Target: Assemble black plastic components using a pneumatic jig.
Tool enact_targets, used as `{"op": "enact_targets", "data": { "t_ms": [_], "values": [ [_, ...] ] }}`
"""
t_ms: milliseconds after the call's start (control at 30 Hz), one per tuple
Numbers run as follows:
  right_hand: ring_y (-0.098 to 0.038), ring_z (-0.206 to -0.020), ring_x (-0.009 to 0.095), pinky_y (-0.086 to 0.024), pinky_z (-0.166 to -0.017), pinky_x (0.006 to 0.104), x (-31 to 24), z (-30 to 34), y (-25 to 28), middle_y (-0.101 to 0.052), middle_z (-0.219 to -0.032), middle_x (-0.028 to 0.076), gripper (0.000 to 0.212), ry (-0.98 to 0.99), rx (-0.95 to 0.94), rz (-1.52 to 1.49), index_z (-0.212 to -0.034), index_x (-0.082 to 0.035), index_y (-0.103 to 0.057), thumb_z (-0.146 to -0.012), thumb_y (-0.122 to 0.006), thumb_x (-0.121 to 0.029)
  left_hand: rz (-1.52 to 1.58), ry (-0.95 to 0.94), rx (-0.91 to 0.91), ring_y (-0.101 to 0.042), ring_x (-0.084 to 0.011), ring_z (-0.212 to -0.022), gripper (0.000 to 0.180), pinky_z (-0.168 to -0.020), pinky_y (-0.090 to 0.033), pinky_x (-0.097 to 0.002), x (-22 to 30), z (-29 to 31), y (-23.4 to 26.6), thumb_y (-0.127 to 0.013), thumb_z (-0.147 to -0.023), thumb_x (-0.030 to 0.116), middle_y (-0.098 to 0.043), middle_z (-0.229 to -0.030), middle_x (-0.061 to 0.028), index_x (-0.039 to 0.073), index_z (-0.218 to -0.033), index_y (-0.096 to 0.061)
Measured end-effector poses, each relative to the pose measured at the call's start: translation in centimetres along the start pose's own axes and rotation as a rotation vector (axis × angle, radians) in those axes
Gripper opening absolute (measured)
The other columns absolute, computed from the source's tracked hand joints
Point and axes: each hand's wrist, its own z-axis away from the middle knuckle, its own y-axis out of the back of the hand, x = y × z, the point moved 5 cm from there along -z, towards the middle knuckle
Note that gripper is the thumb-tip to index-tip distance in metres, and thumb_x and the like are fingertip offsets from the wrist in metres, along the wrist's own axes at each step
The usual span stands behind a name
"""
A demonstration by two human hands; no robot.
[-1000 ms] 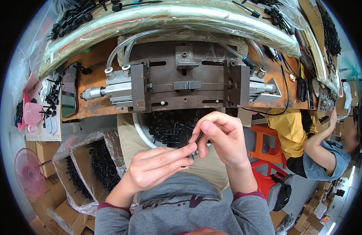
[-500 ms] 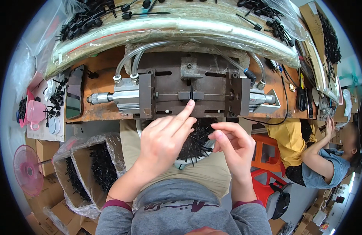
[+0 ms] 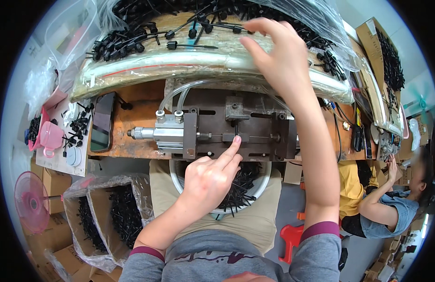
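My left hand (image 3: 205,181) stretches its index finger onto a small dark block (image 3: 228,137) at the middle of a metal fixture (image 3: 210,103), where a thin black stem (image 3: 236,127) stands upright. The other fingers of that hand curl loosely. My right hand (image 3: 285,58) reaches far forward over a plastic-covered ledge, thumb and fingers apart, with nothing seen in it. Near its fingertips lies a black rod-like part with a thick head (image 3: 237,29). In my lap, a white basket (image 3: 263,195) holds many black parts (image 3: 241,188), partly behind my left hand.
An air cylinder (image 3: 169,136) with clear hoses sits left of the fixture; my right forearm covers the right one. Further left are a phone (image 3: 102,123) and a pink cup (image 3: 51,137). Plastic-lined boxes (image 3: 107,188) and a pink fan (image 3: 31,202) stand below. Another person (image 3: 387,207) sits at right.
My right hand has gone from beside the basket up and forward over the ledge, its fingers spreading. My left index finger stays at the block. The view has shifted slightly.
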Motion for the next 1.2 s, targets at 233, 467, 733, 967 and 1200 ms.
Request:
{"op": "enact_targets", "data": {
  "t_ms": [233, 467, 733, 967, 1200],
  "values": [
    [-0.055, -0.119, 0.034, -0.047, -0.099, 0.0443, 2.3, -6.1, -8.0, -0.066, -0.118, 0.019, 0.050, 0.019, -0.550, 0.509, -0.116, 0.003, -0.063, -0.089, -0.057, -0.039, 0.009, 0.058, 0.003, -0.057, -0.0166, -0.050, 0.020, -0.054, -0.049, -0.0254, -0.5, 0.6, -0.1, -0.079, -0.071, 0.010, -0.067, -0.124, -0.0076, 0.007, -0.090, -0.071],
    [-0.062, -0.104, 0.040, -0.047, -0.097, 0.0459, 3.5, -4.4, -6.9, -0.066, -0.111, 0.024, 0.038, -0.120, -0.821, 0.404, -0.116, 0.003, -0.059, -0.096, -0.045, -0.027, 0.079, -0.003, -0.017, -0.060, -0.0203, -0.053, 0.020, -0.055, -0.050, -0.0281, -0.3, 1.1, 0.6, -0.075, -0.077, 0.011, -0.065, -0.125, -0.0160, 0.002, -0.094, -0.069],
    [-0.049, -0.065, 0.006, -0.038, -0.059, 0.0220, 0.3, 1.2, 1.5, -0.054, -0.074, -0.003, 0.026, -0.530, -0.342, -0.633, -0.090, -0.011, -0.057, -0.099, -0.051, -0.035, 0.362, 0.033, 0.025, -0.069, -0.0210, -0.077, 0.044, -0.066, -0.057, -0.0287, 1.6, 0.5, 4.3, -0.086, -0.070, 0.023, -0.067, -0.122, -0.0152, 0.002, -0.106, -0.070],
    [-0.048, -0.070, 0.005, -0.042, -0.063, 0.0226, -6.6, 13.4, 0.8, -0.056, -0.081, -0.001, 0.019, -0.625, -0.387, -1.039, -0.098, -0.005, -0.054, -0.104, -0.048, -0.022, 0.364, -0.018, 0.276, -0.070, -0.0263, -0.089, 0.041, -0.072, -0.059, -0.0317, 1.2, 0.0, 5.1, -0.084, -0.068, 0.001, -0.071, -0.099, -0.0139, -0.001, -0.106, -0.069],
    [-0.047, -0.069, 0.006, -0.040, -0.063, 0.0205, -5.0, 17.4, 2.2, -0.053, -0.079, 0.000, 0.025, -0.841, -0.187, -1.127, -0.096, -0.003, -0.052, -0.107, -0.041, -0.024, 0.301, 0.043, 0.112, -0.067, -0.0251, -0.084, 0.032, -0.070, -0.056, -0.0322, 0.7, 1.4, 3.3, -0.079, -0.069, 0.001, -0.068, -0.105, -0.0125, -0.003, -0.100, -0.069]
  ]
}}
